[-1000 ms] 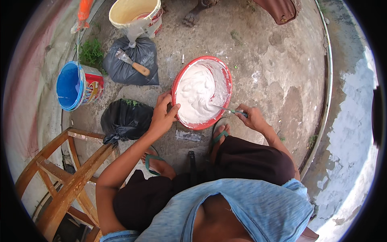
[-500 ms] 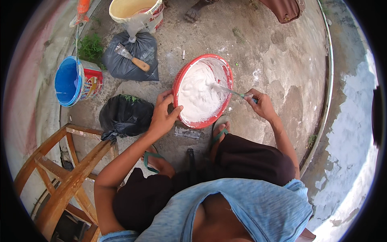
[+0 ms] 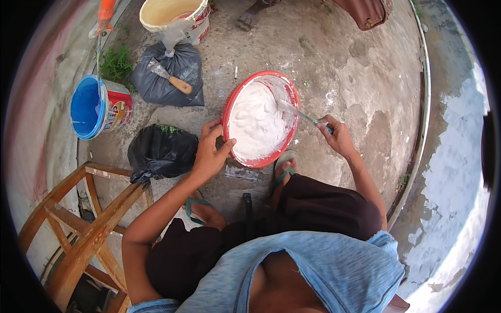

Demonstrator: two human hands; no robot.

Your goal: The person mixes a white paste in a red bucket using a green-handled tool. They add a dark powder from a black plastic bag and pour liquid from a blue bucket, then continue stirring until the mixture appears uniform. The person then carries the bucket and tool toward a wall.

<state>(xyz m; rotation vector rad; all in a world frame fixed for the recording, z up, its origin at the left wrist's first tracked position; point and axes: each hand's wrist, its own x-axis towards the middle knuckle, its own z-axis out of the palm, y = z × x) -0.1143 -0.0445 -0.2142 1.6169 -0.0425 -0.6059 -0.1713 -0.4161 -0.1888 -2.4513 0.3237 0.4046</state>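
Observation:
A round red plastic bowl (image 3: 261, 161) holding thick white paste (image 3: 254, 117) stands in front of me, slightly tilted. My left hand (image 3: 211, 151) grips the bowl's left side, with the thumb on the outside near the lower left rim. My right hand (image 3: 335, 134) is closed on the handle of a flat mixing blade (image 3: 308, 117), whose coated end rests in the paste near the bowl's right inner wall.
Around are a grey bag (image 3: 172, 88) with a wooden-handled scraper (image 3: 179, 83), a black bag (image 3: 162, 151), a blue-lined bucket (image 3: 87, 107), a cream bucket (image 3: 172, 10), a wooden frame (image 3: 83, 224), a pipe (image 3: 427, 104) and a brown object (image 3: 365, 11). A dark foot (image 3: 250, 18) shows at top.
The blade has swung from the bowl's lower right to higher up inside it. My right hand has moved up and right with it; my left hand keeps its hold on the bowl.

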